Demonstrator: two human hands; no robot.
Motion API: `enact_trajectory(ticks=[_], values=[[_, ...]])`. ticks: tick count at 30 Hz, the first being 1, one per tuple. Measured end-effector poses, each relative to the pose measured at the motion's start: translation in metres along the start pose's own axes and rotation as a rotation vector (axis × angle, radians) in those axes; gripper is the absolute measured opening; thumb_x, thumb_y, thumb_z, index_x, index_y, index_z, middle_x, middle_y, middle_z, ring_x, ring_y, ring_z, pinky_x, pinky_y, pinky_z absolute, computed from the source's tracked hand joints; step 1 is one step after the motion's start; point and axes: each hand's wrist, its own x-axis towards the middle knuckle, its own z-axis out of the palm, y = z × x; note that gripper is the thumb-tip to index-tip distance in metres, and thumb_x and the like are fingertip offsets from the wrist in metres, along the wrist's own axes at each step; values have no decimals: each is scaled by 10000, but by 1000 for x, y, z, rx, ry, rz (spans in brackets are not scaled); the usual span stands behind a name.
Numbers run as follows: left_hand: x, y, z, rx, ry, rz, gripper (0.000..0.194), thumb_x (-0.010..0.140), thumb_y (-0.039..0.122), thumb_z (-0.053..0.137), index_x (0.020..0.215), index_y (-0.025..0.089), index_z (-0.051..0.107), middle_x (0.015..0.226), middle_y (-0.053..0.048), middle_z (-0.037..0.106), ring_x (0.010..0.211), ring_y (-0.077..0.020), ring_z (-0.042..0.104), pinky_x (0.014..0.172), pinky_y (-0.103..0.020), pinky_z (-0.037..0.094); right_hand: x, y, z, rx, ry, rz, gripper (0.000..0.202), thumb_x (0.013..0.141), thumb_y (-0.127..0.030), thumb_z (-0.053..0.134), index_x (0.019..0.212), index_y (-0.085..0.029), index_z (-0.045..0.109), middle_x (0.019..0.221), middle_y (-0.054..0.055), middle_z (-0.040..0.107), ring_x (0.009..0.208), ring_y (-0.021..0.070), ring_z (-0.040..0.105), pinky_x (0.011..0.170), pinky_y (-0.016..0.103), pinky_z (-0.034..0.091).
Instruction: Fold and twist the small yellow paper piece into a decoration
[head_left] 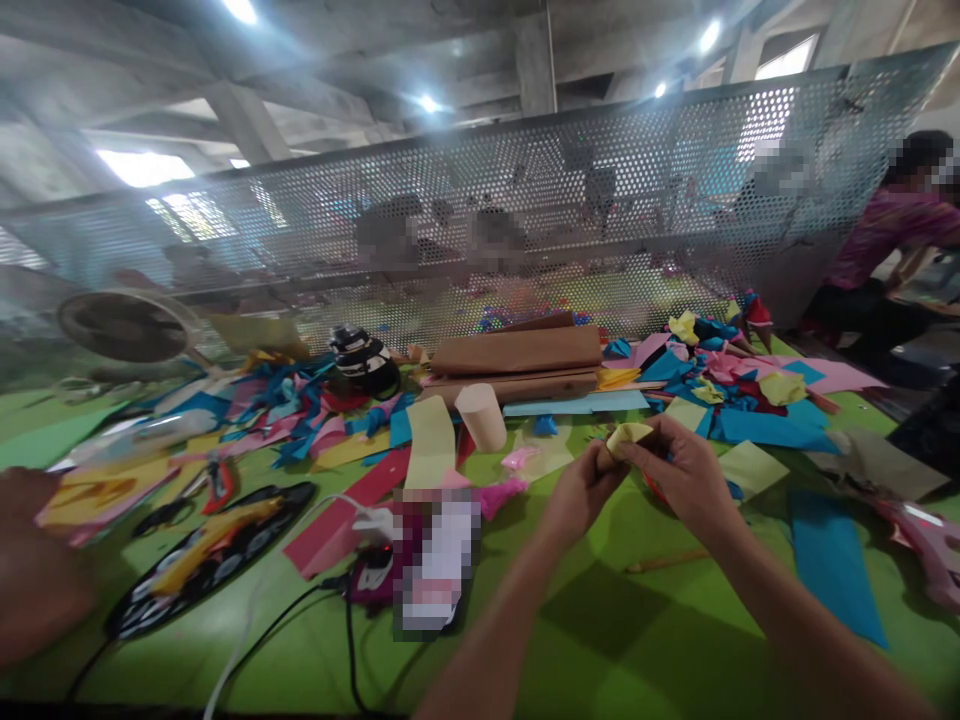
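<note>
Yellow paper piece (pixel 628 436) pinched between two hands (pixel 634 465), one pencil (pixel 666 562) and one pale roll (pixel 481 418) nearby

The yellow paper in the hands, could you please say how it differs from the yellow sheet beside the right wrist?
The held paper is curled, the loose sheet flat. The held paper is between left hand and right hand; the loose sheet lies on the table. Both are yellow.

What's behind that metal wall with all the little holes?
Behind the perforated metal screen, blurry people and bright windows show through. The metal between the holes covers the rest.
</note>
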Motion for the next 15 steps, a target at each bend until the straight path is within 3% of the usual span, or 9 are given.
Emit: enact_trajectory(ticks=[10,15], values=[[-7,24,-3,-11,-36,-44,508,863,543,672,1223,194,594,1066,-64,666,1015,-236,589,910,-325,485,1,-2,-3,-86,-5,-31,179,842,-374,701,806,-207,649,724,6,597,650,159,527,585,272,410],[-10,18,-5,-86,-34,-49,543,929,613,537,1281,204,593,1142,-69,649,1071,-232,574,954,-342,462,3,0,-4,-137,12,-154,149,849,-342,708,816,-203,665,851,23,558,693,151,522,604,270,415]])
